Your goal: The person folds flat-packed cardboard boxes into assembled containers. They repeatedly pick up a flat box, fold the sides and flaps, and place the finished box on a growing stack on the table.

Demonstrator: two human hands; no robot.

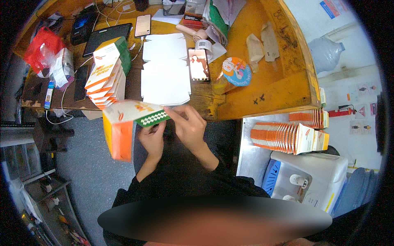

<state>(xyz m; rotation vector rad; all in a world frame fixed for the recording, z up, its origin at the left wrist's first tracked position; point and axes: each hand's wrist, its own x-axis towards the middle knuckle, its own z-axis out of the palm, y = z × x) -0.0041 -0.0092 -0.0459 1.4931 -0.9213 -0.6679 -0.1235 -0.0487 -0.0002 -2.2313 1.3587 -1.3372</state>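
Observation:
In front of me, just off the desk's near edge, I hold a partly folded paper food carton [122, 139] with orange, white and green checkered panels. My left hand [152, 141] pinches the green checkered panel from below. With fingers bent, my right hand [189, 126] grips the panel's right end near the top edge. Beyond my hands lies a pile of flat white carton blanks [164, 78]. Left of it, several folded cartons [107, 78] are nested in a leaning stack on the desk.
A lit phone [199, 64] lies right of the blanks; another phone [143, 25] and a black tablet [107, 39] are farther back. Charging cables cross the left side. To the right, rows of nested cartons [275, 137] stand by a white water dispenser [312, 176]. A wooden ledge [266, 90] bounds the desk.

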